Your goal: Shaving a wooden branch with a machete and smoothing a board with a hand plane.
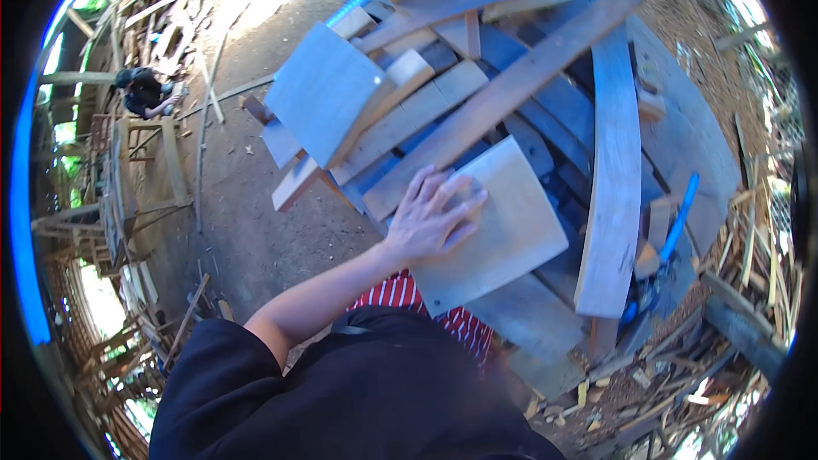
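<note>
My left hand (pixel 434 213) rests on the upper left part of a pale, squarish wooden board (pixel 511 221), its fingers spread over the face. The board lies close to my body, on top of a pile of timber. Past its upper edge, a long dark plank (pixel 511 89) runs diagonally across the pile. A long, slightly curved pale plank (pixel 615 179) lies to the right. Another squarish board (pixel 328 94) sits tilted at the pile's left. My right hand does not show anywhere.
A long blue object (pixel 679 221) and blue parts (pixel 632 307), their kind unclear, are at the right. Scrap wood (pixel 656 396) litters the ground at lower right. A person (pixel 149 92) is at far left, beside a wooden frame (pixel 175 162). More scraps (pixel 175 13) lie behind.
</note>
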`<state>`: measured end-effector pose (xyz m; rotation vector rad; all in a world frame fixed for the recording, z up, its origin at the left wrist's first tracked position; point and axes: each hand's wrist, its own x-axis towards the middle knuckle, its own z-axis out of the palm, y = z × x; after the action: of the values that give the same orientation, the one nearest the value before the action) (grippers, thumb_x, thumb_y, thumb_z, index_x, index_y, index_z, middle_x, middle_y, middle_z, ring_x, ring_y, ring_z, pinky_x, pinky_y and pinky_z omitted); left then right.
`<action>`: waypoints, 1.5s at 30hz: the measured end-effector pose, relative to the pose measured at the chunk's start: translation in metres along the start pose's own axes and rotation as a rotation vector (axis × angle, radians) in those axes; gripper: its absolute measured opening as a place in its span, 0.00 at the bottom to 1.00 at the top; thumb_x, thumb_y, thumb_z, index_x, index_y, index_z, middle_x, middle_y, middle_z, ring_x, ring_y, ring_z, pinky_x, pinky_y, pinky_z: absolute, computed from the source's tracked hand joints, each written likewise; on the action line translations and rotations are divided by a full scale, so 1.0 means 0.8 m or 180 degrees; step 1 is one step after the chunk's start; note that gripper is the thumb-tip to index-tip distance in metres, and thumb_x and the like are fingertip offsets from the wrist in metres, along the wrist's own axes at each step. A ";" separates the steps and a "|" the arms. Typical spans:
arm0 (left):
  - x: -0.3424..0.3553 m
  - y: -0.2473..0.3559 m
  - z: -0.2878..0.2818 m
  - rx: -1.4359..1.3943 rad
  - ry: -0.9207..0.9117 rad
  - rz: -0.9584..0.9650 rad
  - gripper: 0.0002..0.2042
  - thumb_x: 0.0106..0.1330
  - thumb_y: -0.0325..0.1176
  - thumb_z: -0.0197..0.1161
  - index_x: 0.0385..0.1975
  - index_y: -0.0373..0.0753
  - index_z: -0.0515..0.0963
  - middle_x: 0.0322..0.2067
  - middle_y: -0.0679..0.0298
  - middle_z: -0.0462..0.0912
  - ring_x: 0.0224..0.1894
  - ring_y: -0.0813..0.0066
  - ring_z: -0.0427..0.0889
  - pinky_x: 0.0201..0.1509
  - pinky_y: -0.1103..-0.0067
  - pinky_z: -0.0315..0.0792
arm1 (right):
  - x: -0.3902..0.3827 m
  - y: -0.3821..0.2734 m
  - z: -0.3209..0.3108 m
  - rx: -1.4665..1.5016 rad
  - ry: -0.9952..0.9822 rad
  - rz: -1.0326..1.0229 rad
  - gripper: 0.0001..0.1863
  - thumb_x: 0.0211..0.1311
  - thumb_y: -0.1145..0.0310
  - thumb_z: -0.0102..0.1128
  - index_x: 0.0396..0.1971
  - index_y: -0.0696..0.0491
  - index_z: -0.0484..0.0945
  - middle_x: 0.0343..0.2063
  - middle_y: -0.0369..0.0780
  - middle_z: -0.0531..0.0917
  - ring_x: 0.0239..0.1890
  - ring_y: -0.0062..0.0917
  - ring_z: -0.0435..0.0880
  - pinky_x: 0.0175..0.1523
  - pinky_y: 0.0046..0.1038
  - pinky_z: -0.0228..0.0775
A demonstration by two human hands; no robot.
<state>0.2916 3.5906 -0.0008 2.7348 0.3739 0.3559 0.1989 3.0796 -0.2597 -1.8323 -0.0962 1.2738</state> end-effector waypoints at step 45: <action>-0.183 0.008 0.003 -0.5187 -0.0286 -0.3236 0.17 0.70 0.38 0.62 0.53 0.34 0.74 0.45 0.59 0.82 0.45 0.70 0.84 0.42 0.74 0.82 | 0.041 -0.516 0.048 -0.2342 0.2350 -0.2914 0.20 0.58 0.64 0.64 0.52 0.48 0.79 0.50 0.46 0.75 0.55 0.43 0.72 0.60 0.45 0.64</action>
<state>0.1567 3.5403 -0.0291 0.7988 0.8488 0.1049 0.3463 3.3724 -0.0037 -2.3000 -0.9618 -0.1444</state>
